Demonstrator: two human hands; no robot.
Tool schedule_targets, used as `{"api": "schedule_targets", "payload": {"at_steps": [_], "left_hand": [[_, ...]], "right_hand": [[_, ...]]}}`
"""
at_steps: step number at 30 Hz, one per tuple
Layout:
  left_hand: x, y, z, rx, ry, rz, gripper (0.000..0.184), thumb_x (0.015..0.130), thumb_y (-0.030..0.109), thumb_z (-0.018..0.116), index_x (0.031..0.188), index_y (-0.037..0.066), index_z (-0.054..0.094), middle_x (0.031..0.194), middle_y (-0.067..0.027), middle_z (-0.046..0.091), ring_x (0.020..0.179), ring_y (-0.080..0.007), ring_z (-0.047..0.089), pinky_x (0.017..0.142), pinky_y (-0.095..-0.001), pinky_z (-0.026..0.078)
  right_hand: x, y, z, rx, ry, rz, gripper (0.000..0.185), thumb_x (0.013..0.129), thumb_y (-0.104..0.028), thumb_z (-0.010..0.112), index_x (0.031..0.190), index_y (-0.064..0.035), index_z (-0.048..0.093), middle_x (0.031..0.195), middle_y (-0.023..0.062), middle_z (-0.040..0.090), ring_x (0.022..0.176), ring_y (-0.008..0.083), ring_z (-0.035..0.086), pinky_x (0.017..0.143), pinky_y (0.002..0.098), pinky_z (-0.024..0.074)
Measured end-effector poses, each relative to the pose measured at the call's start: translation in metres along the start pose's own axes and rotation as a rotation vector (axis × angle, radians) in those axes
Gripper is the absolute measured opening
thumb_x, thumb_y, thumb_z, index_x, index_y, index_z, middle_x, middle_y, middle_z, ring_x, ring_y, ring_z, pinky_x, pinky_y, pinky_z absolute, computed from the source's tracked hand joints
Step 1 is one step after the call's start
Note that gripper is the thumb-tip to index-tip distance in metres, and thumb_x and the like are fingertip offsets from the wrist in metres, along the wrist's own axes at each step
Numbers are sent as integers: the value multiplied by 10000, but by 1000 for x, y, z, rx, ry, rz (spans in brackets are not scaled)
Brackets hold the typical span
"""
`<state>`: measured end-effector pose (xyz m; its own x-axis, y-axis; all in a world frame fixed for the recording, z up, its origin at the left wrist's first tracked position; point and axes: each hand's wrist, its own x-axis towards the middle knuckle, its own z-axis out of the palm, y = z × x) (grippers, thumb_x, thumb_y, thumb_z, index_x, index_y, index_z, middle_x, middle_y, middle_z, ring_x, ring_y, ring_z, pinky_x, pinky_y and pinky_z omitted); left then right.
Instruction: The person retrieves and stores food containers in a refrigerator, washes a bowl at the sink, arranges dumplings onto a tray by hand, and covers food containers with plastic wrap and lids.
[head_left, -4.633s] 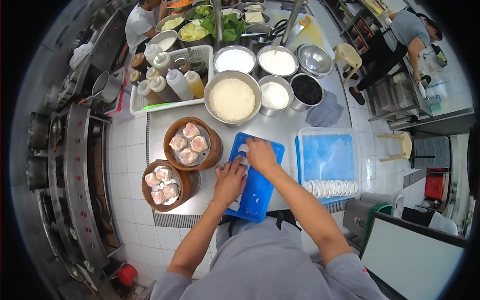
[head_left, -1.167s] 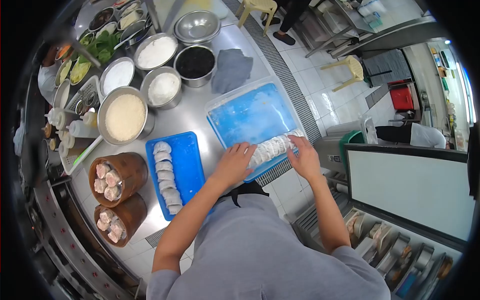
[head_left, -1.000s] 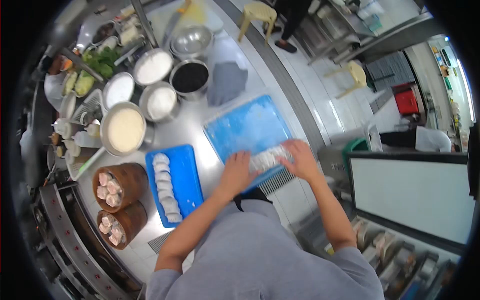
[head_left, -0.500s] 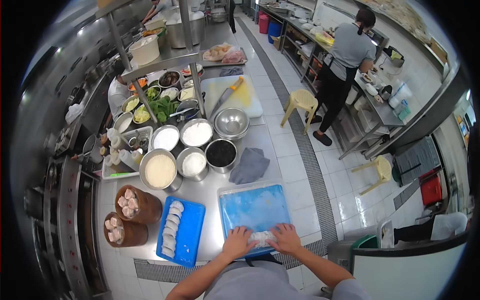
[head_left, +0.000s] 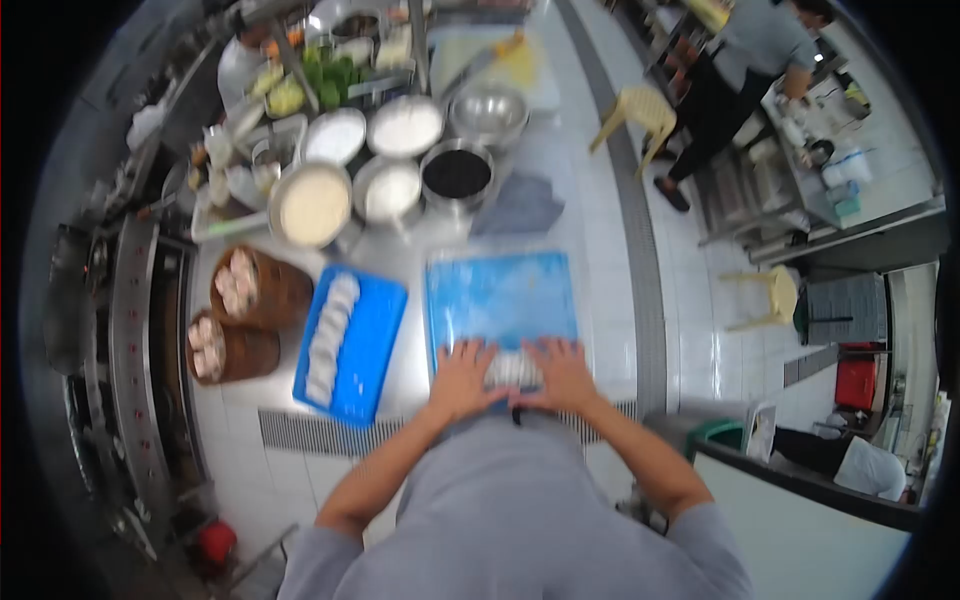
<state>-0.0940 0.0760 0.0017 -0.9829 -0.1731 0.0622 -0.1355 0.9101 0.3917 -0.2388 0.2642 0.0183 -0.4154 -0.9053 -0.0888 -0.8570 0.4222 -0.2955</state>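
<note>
On the light blue board (head_left: 503, 292), near its front edge, lies a short white, ridged roll of dough (head_left: 513, 369). My left hand (head_left: 465, 382) is curved around its left end, and my right hand (head_left: 561, 377) around its right end. My thumbs come close together along the near side, while the other fingers reach past the ends. Motion blur hides the dough's finer detail. To the left, a bright blue tray (head_left: 372, 345) carries a row of pale dumplings (head_left: 333, 335).
Two brown steamer baskets (head_left: 275, 295) holding pinkish dumplings stand at the left. Behind are metal bowls of white powder (head_left: 405, 125) and a dark filling (head_left: 457, 174), beside a grey cloth (head_left: 520, 205). A co-worker (head_left: 755, 70) stands at the right counter near a yellow stool (head_left: 640, 112).
My view has tilted down, so everything sits higher in the picture. My hands stay around the dough, thumbs now closer together on its near side.
</note>
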Motion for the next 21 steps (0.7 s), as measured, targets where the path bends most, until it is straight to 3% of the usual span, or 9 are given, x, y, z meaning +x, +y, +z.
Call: {"api": "schedule_targets", "payload": {"at_steps": [6, 11, 14, 16, 18, 19, 21], "left_hand": [[3, 2, -2, -37, -34, 12, 765, 802, 661, 659, 1311, 93, 597, 1203, -134, 538, 1131, -298, 489, 939, -490, 353], [6, 2, -5, -89, -103, -23, 673, 799, 605, 706, 1259, 118, 633, 1083, -107, 524, 1019, -261, 485, 862, -439, 350], [9, 2, -10, -137, -231, -56, 675, 803, 587, 713, 1273, 112, 628, 1117, -116, 528, 1055, -272, 492, 901, -444, 351], [8, 2, -16, -156, -163, -50, 675, 814, 563, 715, 1301, 107, 609, 1166, -126, 530, 1096, -294, 499, 933, -449, 363], [9, -7, -26, -174, -94, -51, 677, 826, 538, 716, 1328, 102, 589, 1215, -136, 533, 1137, -315, 507, 965, -455, 375], [8, -15, -32, -234, -138, -29, 690, 824, 488, 734, 1365, 98, 556, 1256, -135, 530, 1174, -319, 506, 987, -458, 383], [5, -31, -48, -293, -189, -18, 710, 823, 438, 751, 1401, 95, 522, 1296, -134, 527, 1212, -323, 505, 1009, -462, 391]], "right_hand": [[7, -4, 3, 65, -8, -30, 994, 635, -791, 711, 1338, -103, 569, 1204, 106, 545, 1103, 281, 497, 911, 455, 389], [9, -1, 3, 85, -13, -62, 936, 640, -791, 709, 1265, -103, 598, 1172, 95, 554, 1087, 287, 498, 896, 455, 387], [11, -4, -6, 102, -45, -67, 907, 670, -775, 701, 1269, -101, 600, 1176, 98, 557, 1084, 292, 501, 900, 453, 385], [12, -1, -13, 107, -71, -78, 891, 701, -758, 693, 1292, -98, 595, 1188, 102, 557, 1089, 296, 503, 909, 451, 383], [12, 3, -17, 170, -69, -93, 814, 781, -639, 708, 1380, -113, 548, 1245, 119, 549, 1136, 307, 510, 950, 455, 389], [13, 5, -22, 172, -70, -94, 814, 781, -639, 708, 1380, -113, 548, 1245, 119, 549, 1136, 307, 510, 950, 455, 389], [17, 10, -32, 206, -229, -172, 764, 823, -476, 738, 1460, -143, 478, 1301, 132, 531, 1189, 314, 509, 993, 459, 393]]}}
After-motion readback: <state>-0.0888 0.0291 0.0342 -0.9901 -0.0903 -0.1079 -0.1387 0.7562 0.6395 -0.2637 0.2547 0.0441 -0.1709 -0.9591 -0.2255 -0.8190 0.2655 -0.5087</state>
